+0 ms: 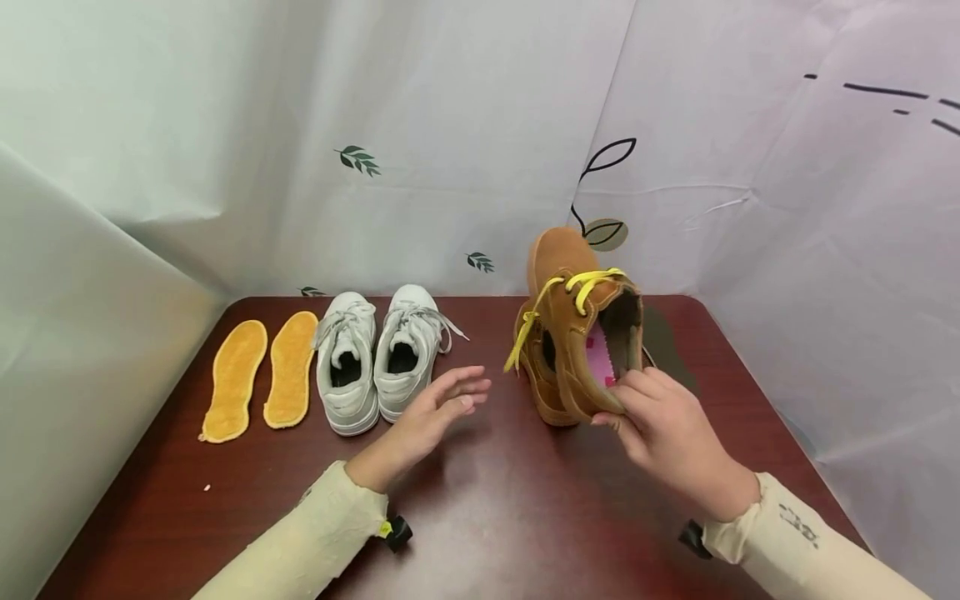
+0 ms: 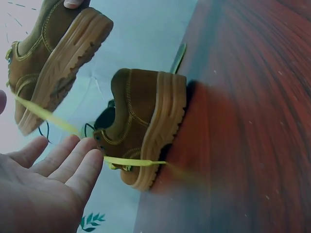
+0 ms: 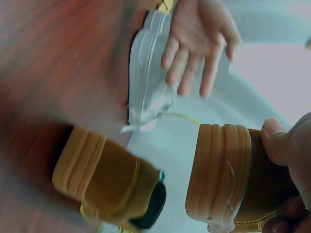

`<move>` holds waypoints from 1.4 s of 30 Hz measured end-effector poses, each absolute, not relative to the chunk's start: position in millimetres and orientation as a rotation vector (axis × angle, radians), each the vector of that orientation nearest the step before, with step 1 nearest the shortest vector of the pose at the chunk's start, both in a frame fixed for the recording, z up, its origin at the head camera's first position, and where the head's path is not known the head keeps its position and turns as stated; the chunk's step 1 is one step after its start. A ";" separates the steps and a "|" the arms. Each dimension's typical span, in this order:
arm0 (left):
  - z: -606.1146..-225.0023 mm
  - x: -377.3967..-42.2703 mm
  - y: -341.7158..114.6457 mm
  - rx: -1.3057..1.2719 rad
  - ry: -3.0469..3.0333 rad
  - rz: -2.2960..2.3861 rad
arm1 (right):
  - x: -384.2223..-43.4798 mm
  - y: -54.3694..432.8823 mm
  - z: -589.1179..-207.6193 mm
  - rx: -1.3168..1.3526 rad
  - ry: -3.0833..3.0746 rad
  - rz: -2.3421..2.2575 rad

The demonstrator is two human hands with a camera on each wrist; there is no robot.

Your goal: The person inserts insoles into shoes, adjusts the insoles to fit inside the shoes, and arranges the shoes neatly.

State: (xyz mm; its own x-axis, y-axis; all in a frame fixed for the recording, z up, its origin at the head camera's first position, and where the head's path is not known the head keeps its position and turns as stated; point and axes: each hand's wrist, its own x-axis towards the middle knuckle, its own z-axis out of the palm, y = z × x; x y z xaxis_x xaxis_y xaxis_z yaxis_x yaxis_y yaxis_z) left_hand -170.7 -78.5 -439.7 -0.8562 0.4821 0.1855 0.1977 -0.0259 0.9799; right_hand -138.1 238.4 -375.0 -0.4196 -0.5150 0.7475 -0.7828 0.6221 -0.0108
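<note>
My right hand (image 1: 667, 437) grips a brown lace-up shoe (image 1: 558, 254) by its heel, thumb outside and fingers at the collar. This shoe is tilted, toe up and away, with yellow laces hanging and a pink insole (image 1: 597, 354) showing inside. In the left wrist view it is held off the table, its thick sole (image 2: 73, 63) visible. Its mate, a second brown shoe (image 2: 141, 107), stands on the table, partly hidden behind it in the head view. Left of them, my left hand (image 1: 423, 425) hovers with fingers extended, holding nothing; a yellow lace (image 2: 48, 116) passes near its fingertips.
Two white sneakers (image 1: 348, 408) stand side by side left of centre. Beyond them on the left lie two orange-yellow insoles (image 1: 236, 375). A dark flat piece (image 1: 671, 354) lies behind my right hand. White sheeting (image 1: 450, 125) surrounds the dark red table (image 1: 480, 533).
</note>
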 end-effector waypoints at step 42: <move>-429.0 -149.5 -66.7 0.278 1.805 2.210 | -108.1 156.1 -424.5 1.352 -2.228 0.382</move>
State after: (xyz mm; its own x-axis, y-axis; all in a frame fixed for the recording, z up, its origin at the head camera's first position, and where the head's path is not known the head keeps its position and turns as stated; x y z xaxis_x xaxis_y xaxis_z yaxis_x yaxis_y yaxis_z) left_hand -149.5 -66.7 -429.0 -0.9442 0.3286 -0.0243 -0.0894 -0.1846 0.9787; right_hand -108.1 156.1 -424.5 -0.3802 -0.7429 0.5510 -0.8841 0.4670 0.0197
